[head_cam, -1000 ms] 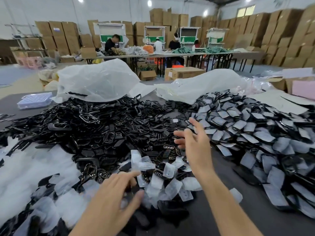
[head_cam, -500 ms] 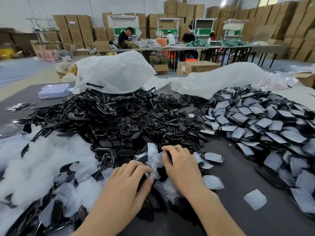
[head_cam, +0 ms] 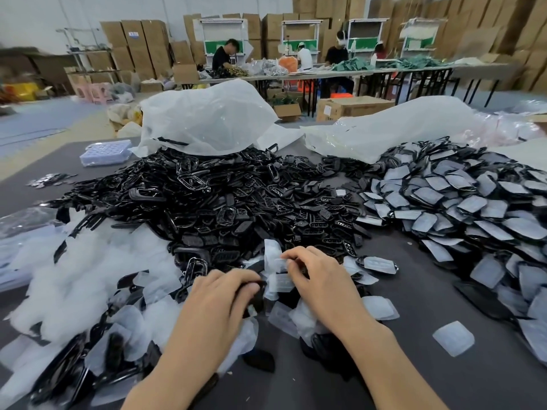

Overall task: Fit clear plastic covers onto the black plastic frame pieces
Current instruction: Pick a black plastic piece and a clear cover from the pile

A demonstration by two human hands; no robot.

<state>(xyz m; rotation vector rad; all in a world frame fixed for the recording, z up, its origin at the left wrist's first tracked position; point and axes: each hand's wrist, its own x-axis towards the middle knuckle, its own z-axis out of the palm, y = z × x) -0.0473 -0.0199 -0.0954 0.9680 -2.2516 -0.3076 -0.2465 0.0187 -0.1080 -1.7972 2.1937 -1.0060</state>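
Both hands meet at the near edge of the heap, just in front of me. My left hand [head_cam: 219, 294] is curled over a black frame [head_cam: 257, 294], thumb and fingers closed round it; only its right end shows, dark and glossy, and the rest is hidden under the palm. My right hand [head_cam: 318, 279] pinches a clear cover [head_cam: 278, 273] between thumb and fingertips, directly right of the frame and touching or almost touching it — I cannot tell which.

Key relation: the cover lies between the two hands, its long axis running roughly away from me, upper end poking above the right fingers. The frame's exposed end points right, toward the cover. The right hand is nearer to the cover and the left to the frame. By my judgement the next move is a short closing of right onto left, with the cover squared to the frame's opening before pressing.

Cover appearance: thin, milky-translucent, a soft rounded rectangle, slightly crumpled. It looks flexible, likely to buckle if pushed off-axis.

Surroundings: loose covers [head_cam: 381, 306] scattered on the dark worktop [head_cam: 414, 380] round my wrists; bare frame pile [head_cam: 222, 202] straight ahead; covered pieces [head_cam: 458, 208] stacked to the right, well apart. Task looks mid-run — large bare pile remains.
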